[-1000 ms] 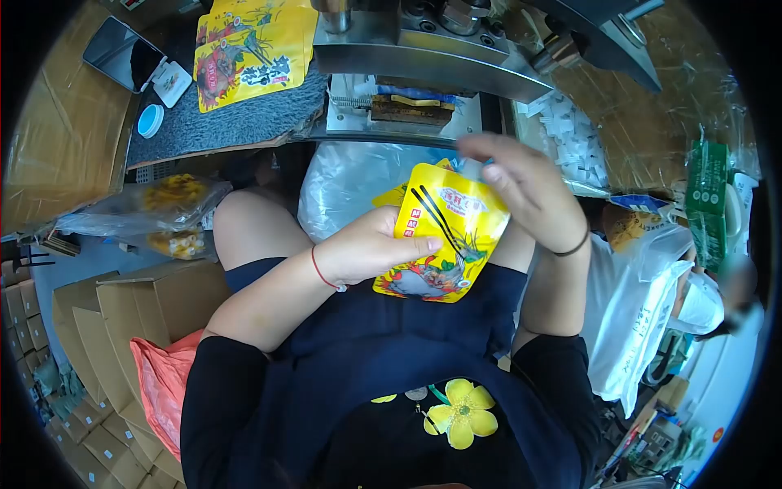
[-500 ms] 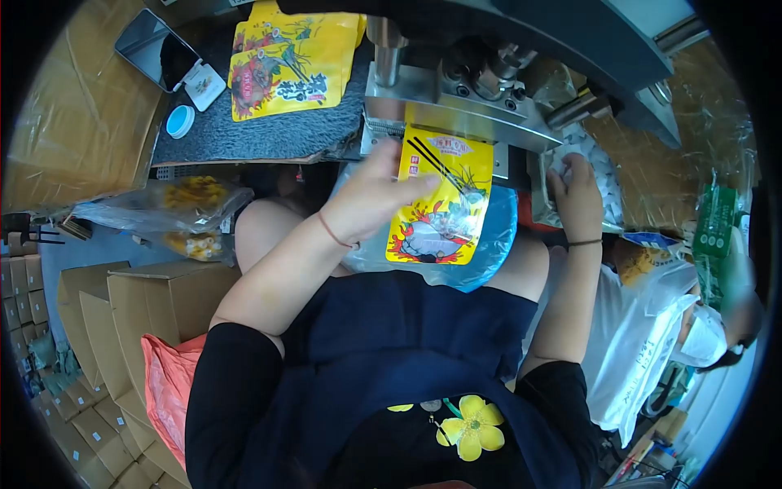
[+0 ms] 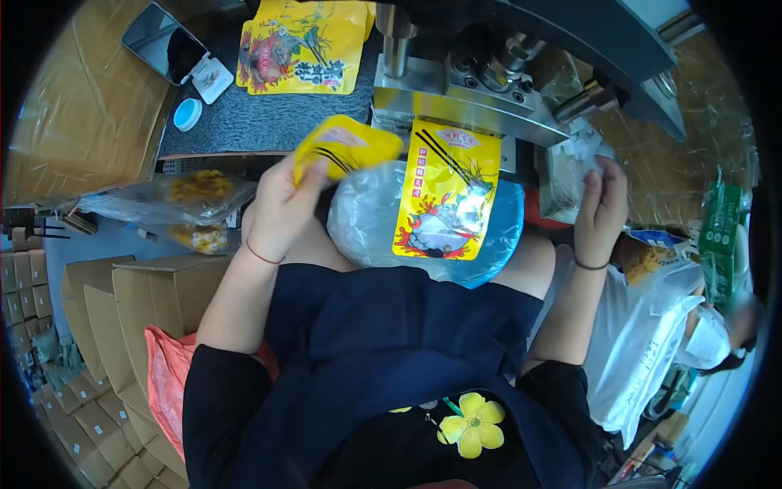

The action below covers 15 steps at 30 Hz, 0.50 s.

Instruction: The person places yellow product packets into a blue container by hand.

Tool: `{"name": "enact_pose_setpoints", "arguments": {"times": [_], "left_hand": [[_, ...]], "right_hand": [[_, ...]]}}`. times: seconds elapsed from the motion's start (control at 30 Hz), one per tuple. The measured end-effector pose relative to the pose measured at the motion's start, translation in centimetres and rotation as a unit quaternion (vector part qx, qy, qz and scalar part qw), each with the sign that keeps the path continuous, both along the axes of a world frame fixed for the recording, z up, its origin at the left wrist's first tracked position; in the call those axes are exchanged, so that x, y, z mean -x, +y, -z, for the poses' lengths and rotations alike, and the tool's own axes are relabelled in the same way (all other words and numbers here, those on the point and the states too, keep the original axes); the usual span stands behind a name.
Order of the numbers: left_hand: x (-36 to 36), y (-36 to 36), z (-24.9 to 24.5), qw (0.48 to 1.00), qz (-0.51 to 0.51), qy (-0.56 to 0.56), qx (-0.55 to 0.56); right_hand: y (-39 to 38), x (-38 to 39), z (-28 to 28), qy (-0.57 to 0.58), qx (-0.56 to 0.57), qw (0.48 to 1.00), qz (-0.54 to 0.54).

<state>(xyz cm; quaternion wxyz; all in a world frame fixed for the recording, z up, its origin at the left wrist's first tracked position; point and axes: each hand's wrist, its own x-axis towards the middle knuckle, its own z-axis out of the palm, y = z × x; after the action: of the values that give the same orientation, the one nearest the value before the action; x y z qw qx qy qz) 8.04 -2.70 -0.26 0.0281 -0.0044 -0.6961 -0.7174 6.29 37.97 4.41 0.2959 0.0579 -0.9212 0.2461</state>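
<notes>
My left hand [image 3: 285,204] is closed on the end of a yellow printed pouch [image 3: 346,145], which tilts and is blurred by motion. Another yellow pouch [image 3: 448,191], with chopsticks and red print, hangs with its top edge in the metal press [image 3: 456,106]. Neither hand touches that one. At the front right edge of a container of small white packets [image 3: 574,159] is my right hand [image 3: 601,208]. Its fingertips are drawn together, and a small pale piece may be between them; I cannot make it out. A clear blue plastic bag [image 3: 362,216] lies open beneath the hanging pouch.
A stack of yellow pouches [image 3: 301,53] lies on the dark bench mat [image 3: 236,126], beside a phone-like mirror [image 3: 163,42], a white case and a blue lid [image 3: 187,114]. Cardboard boxes [image 3: 163,301] stand at left. A person [image 3: 705,334] is at right.
My left hand has moved left, away from the hanging pouch, and now carries another yellow pouch. The right hand has drawn back slightly from the white packets, toward me and to the right.
</notes>
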Motion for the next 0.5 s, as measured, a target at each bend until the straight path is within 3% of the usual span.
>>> {"name": "enact_pose_setpoints", "arguments": {"times": [0.03,0.1,0.13,0.23,0.37,0.5], "left_hand": [[-0.4,0.5,-0.2,0.998,0.051,-0.016,0.042],[-0.8,1.7,-0.7,0.979,0.155,-0.042,0.123],[-0.8,3.2,-1.7,0.974,0.151,0.011,0.168],[-1.2,6.0,-2.3,0.946,0.252,-0.107,0.171],[-2.8,8.5,-1.8,0.926,0.321,-0.158,-0.121],[-3.2,9.4,-1.0,0.886,0.386,-0.219,-0.134]], "right_hand": [[-1.5,-0.6,-0.6,-0.026,0.038,0.999,-0.023],[-4.7,-1.4,-1.6,-0.064,0.066,0.966,-0.243],[-6.1,-1.6,-2.2,-0.066,0.063,0.951,-0.295],[-8.2,-1.3,-4.3,-0.056,0.105,0.927,-0.357],[-8.3,0.4,-4.7,-0.069,0.054,0.911,-0.403],[-5.2,0.6,-3.9,-0.214,0.075,0.872,-0.434]]}}
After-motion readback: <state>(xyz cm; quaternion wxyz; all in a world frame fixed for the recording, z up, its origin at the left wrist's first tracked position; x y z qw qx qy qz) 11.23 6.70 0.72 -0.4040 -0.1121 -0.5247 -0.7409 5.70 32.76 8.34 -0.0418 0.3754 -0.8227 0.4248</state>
